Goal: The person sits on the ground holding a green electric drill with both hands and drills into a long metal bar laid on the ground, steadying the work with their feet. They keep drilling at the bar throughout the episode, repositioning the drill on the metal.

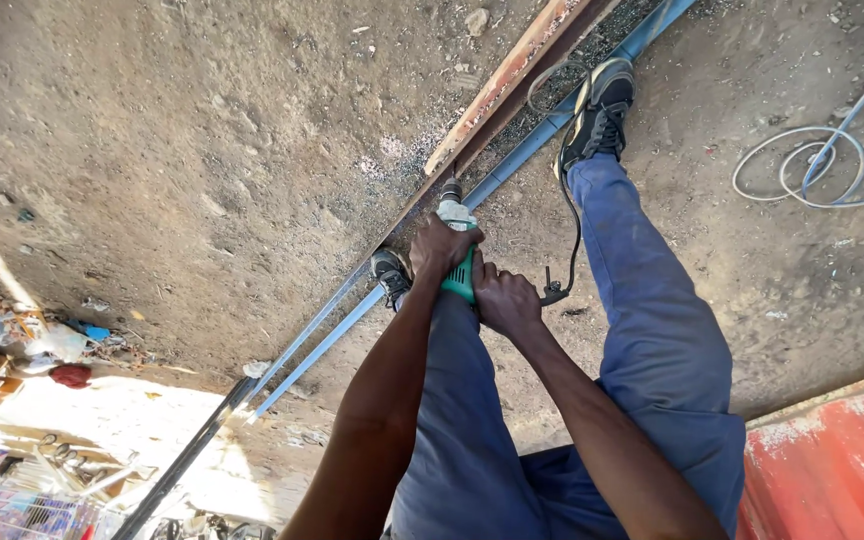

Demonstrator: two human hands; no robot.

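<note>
Both fists are clamped on the green angle grinder (460,272), my left hand (442,246) up front, my right hand (504,300) behind, its head down on the blue steel tubes (512,165) lying across bare dirt ground (202,150). Colourful packages (12,505) clutter the sunlit corner; an orange metal sheet (837,465) lies beside my knee.

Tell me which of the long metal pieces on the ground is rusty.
The rusty angle bar, the one farthest to the left at the top of the view. It is brown-orange and flaking, while the blue-grey tubes beside it, under the green grinder, look smooth and painted.
</note>
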